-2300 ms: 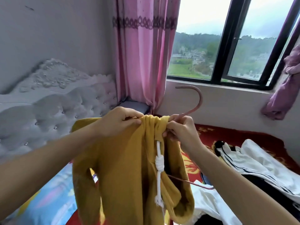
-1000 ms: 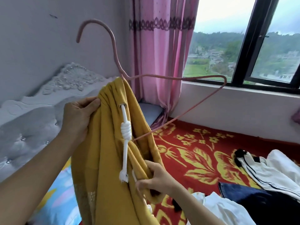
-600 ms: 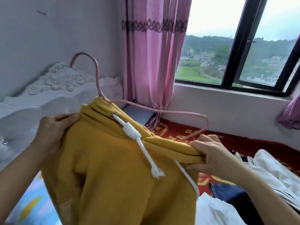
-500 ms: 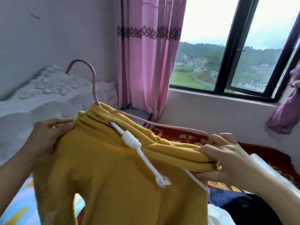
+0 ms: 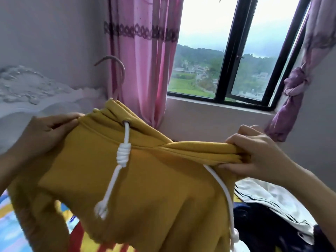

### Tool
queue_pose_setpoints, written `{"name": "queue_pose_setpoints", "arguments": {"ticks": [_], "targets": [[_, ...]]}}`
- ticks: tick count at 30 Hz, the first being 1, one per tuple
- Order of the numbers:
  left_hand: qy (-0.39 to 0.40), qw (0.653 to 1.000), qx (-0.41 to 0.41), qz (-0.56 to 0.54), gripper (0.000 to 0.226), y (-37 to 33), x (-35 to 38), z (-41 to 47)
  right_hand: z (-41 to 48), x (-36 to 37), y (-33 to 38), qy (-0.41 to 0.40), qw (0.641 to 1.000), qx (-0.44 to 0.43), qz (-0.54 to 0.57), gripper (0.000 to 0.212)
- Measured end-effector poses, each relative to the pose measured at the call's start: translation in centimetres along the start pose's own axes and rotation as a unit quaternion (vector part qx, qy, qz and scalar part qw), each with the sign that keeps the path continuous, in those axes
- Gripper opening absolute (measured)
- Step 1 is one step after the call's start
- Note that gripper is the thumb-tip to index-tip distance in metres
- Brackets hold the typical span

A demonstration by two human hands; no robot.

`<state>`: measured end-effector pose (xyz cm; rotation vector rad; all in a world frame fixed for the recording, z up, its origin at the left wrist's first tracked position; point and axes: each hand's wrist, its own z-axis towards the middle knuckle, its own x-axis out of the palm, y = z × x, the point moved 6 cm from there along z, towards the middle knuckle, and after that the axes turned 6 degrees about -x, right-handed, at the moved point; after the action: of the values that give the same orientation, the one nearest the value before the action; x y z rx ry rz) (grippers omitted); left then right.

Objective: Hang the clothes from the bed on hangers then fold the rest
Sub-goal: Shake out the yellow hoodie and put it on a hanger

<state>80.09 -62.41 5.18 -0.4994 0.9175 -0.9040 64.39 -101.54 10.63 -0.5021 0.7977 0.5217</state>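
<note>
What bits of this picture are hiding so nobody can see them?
All in the head view:
- Pink hanger: only its blurred hook shows; the mustard-yellow hooded sweatshirt covers the rest.
- Right hand: its fingertips are buried in bunched fabric.
- Sweatshirt: its lower part runs off the bottom edge.
- White striped garment: partly behind the right forearm.

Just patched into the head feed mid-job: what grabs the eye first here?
The yellow hoodie fills the centre, stretched between the left hand, which grips one shoulder, and the right hand, which pinches the bunched other side. A knotted white drawstring hangs down its front. A pink hanger hook rises from its neck, in front of the pink curtain beside the window.
</note>
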Motion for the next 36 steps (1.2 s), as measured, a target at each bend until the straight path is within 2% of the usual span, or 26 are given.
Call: {"name": "queue_pose_setpoints", "arguments": {"ticks": [2,3,5,6,8,10,12,13,16,18,20,23,24,28,31,32,33,34,35,36], "targets": [[-0.012,0.998,0.066,0.023,0.013,-3.6,1.5,-0.8,1.5,1.2,-0.4,0.002,0.994,0.058,0.095,0.037],[0.009,0.993,0.114,0.04,0.013,-6.1,2.9,-1.5,2.4,2.2,-0.4,0.007,0.987,0.079,0.138,0.029],[0.043,0.974,0.218,0.05,0.02,-10.6,5.1,-3.1,4.2,4.5,0.4,0.041,0.976,0.084,0.195,0.029],[0.042,0.969,0.236,0.05,0.019,-11.6,5.4,-3.4,4.7,5.5,0.7,0.064,0.972,0.079,0.212,0.033],[0.014,0.976,0.212,0.035,0.013,-11.8,4.7,-3.0,4.8,6.5,0.0,0.074,0.955,0.103,0.268,0.044],[-0.025,0.988,0.154,-0.004,0.022,-10.7,3.2,-2.7,5.0,6.2,-1.0,0.062,0.921,0.156,0.352,0.052],[-0.037,0.992,0.123,-0.016,0.028,-10.3,2.7,-2.6,5.7,6.6,-1.9,0.072,0.892,0.178,0.409,0.07],[-0.026,0.993,0.112,-0.013,0.03,-10.3,3.0,-2.4,6.3,7.0,-1.6,0.107,0.889,0.177,0.409,0.069],[-0.006,0.996,0.086,-0.007,0.032,-10.3,3.7,-2.3,7.7,8.4,-0.1,0.205,0.899,0.114,0.369,0.032],[-0.005,0.997,0.076,-0.01,0.033,-9.8,3.6,-2.4,7.9,8.9,0.3,0.243,0.898,0.086,0.357,0.017],[-0.013,0.998,0.067,-0.006,0.033,-9.1,2.8,-2.7,7.3,9.4,0.0,0.289,0.898,0.071,0.325,0.016],[-0.069,0.997,0.037,0.0,0.033,-6.3,-0.1,-3.1,5.8,9.8,-1.6,0.351,0.905,0.065,0.23,0.016],[-0.08,0.996,0.026,-0.002,0.033,-5.5,-0.9,-3.3,5.3,9.8,-2.2,0.356,0.898,0.077,0.245,0.018],[-0.08,0.997,0.009,-0.001,0.024,-4.2,-0.9,-3.9,5.3,9.7,-2.1,0.272,0.881,0.156,0.354,0.042],[-0.097,0.995,0.01,-0.027,0.021,-4.5,-1.2,-4.2,5.9,9.7,-2.0,0.186,0.843,0.231,0.45,0.043],[-0.077,0.996,0.012,-0.039,0.023,-4.5,-1.5,-4.1,6.1,9.6,-2.2,0.159,0.836,0.248,0.463,0.045],[-0.032,0.998,0.009,-0.055,0.022,-4.4,-1.6,-4.1,6.2,9.4,-2.5,0.131,0.834,0.265,0.465,0.049],[0.048,0.996,-0.003,-0.078,0.012,-4.2,-1.3,-4.2,6.3,9.3,-2.7,0.097,0.837,0.273,0.465,0.051],[0.149,0.984,-0.027,-0.092,0.013,-4.0,-0.7,-4.5,6.4,9.2,-2.7,0.061,0.837,0.276,0.47,0.049],[0.238,0.967,-0.049,-0.077,0.033,-3.6,0.0,-4.8,6.5,9.1,-2.6,0.026,0.834,0.276,0.477,0.041]]}}
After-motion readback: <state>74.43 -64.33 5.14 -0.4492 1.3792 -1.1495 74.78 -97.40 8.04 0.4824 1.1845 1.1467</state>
